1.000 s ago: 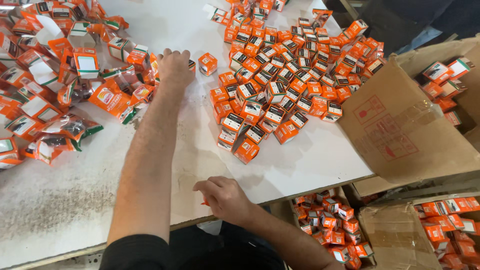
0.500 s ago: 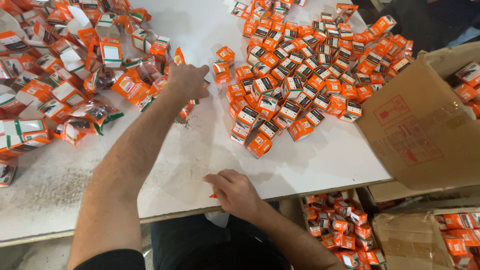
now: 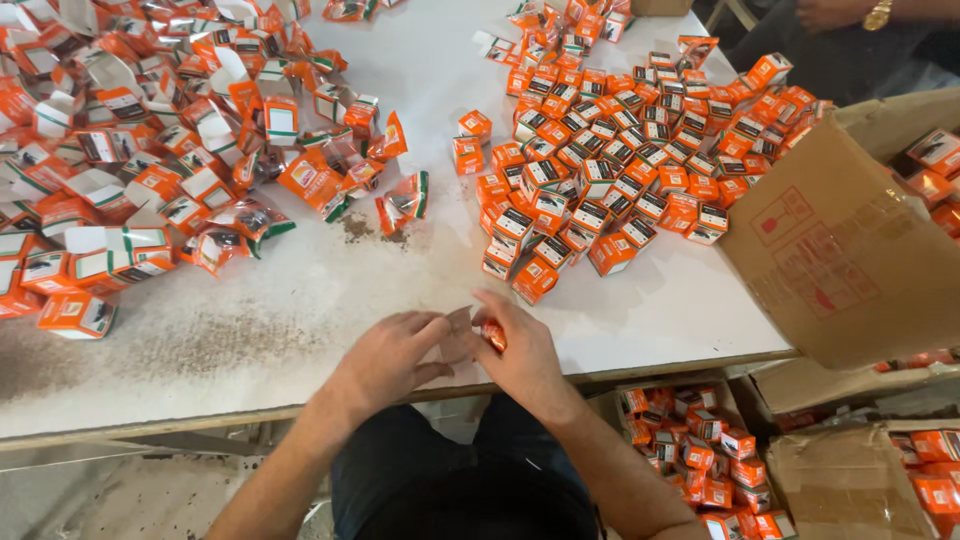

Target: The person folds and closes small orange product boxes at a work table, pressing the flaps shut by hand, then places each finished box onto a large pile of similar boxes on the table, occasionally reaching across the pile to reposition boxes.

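Left hand (image 3: 385,360): fingers pinch one side of a small flat pack (image 3: 462,330).
Right hand (image 3: 520,355): fingers grip its other side.
Pack: between both hands, just above the tabletop (image 3: 300,300) edge.
Boxes (image 3: 620,150): piled beyond the fingers.

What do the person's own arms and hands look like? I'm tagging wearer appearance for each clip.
Both forearms are bare, with no sleeves showing. The left hand and right hand wear no gloves, and no rings, watch or bracelet can be seen on them. Below the arms, dark trousers show on the lap.
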Available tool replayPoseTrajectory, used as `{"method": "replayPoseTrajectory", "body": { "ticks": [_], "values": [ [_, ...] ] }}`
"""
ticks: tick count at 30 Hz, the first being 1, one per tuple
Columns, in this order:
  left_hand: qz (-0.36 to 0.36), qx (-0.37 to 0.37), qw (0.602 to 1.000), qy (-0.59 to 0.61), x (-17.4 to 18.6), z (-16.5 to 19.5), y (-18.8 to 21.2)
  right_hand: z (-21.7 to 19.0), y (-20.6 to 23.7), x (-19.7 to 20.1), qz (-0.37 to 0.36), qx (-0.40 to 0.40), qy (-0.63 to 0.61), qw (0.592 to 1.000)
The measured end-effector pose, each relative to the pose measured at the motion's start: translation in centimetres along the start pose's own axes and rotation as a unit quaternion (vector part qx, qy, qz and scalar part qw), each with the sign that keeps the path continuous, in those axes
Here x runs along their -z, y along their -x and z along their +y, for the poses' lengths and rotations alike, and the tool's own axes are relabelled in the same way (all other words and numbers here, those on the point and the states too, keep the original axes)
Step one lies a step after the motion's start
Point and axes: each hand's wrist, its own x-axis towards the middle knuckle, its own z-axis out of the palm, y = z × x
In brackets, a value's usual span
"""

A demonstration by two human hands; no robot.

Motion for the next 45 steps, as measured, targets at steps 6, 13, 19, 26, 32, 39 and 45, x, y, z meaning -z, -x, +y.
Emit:
{"method": "replayPoseTrajectory", "body": {
  "ticks": [6, 13, 19, 26, 32, 39, 45],
  "values": [
    [0.104, 0.017, 0.994, 0.008, -0.9, 0.8, 3.2, -1.0, -0.1, 0.3, -0.062, 0.018, 0.066, 0.996],
    [0.201, 0.016, 0.977, -0.065, -3.4, 2.2, 4.8, -0.2, 0.1, 0.1, -0.089, -0.032, 0.006, 0.995],
    [0.207, 0.034, 0.978, -0.008, -4.2, 3.0, 3.9, 1.7, 1.2, -0.9, -0.124, -0.072, 0.086, 0.986],
    [0.178, 0.121, 0.973, 0.086, -3.7, 2.4, 2.8, 2.3, 4.6, 0.5, 0.007, 0.124, -0.040, 0.991],
    [0.172, 0.119, 0.976, 0.060, -3.9, 2.6, 2.7, -0.1, 2.2, 2.4, -0.034, 0.189, 0.066, 0.979],
    [0.190, 0.089, 0.977, 0.049, -4.5, 1.8, 2.9, -1.8, -0.4, 1.4, -0.174, 0.198, 0.156, 0.952],
    [0.191, 0.088, 0.977, 0.014, -4.6, 1.9, 2.9, -0.7, 1.0, 1.6, -0.133, 0.247, 0.136, 0.950]
  ]
}}
